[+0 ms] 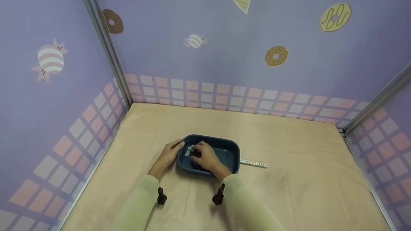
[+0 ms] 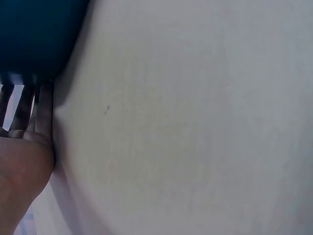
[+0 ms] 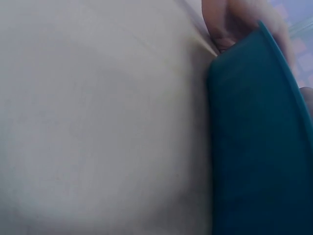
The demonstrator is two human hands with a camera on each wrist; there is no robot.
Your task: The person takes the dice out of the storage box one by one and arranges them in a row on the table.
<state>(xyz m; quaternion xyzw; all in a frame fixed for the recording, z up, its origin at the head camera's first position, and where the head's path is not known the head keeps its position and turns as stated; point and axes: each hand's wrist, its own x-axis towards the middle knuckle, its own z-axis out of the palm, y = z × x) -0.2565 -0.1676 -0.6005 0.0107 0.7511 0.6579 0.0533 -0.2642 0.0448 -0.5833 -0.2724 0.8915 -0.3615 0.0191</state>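
A dark blue rectangular tray (image 1: 210, 136) with raised walls stands on the cloth-covered table. My left hand (image 1: 169, 154) holds its left end, thumb over the rim and fingers along the outside; the left wrist view shows those fingers (image 2: 45, 110) against the tray's wall. My right hand (image 1: 207, 157) reaches inside the tray with bent fingers and thumb, right beside several small white pieces with dark marks (image 1: 188, 150) at the left end. I cannot tell whether a piece is between its fingertips. In the right wrist view the tray's outer wall (image 3: 259, 127) hides most of that hand.
A straight row of small white cubes with dark marks (image 1: 253, 163) lies on the table just right of the tray. The beige cloth (image 1: 308, 179) covers the tabletop. Patterned panels (image 1: 224, 64) enclose it at the back and both sides.
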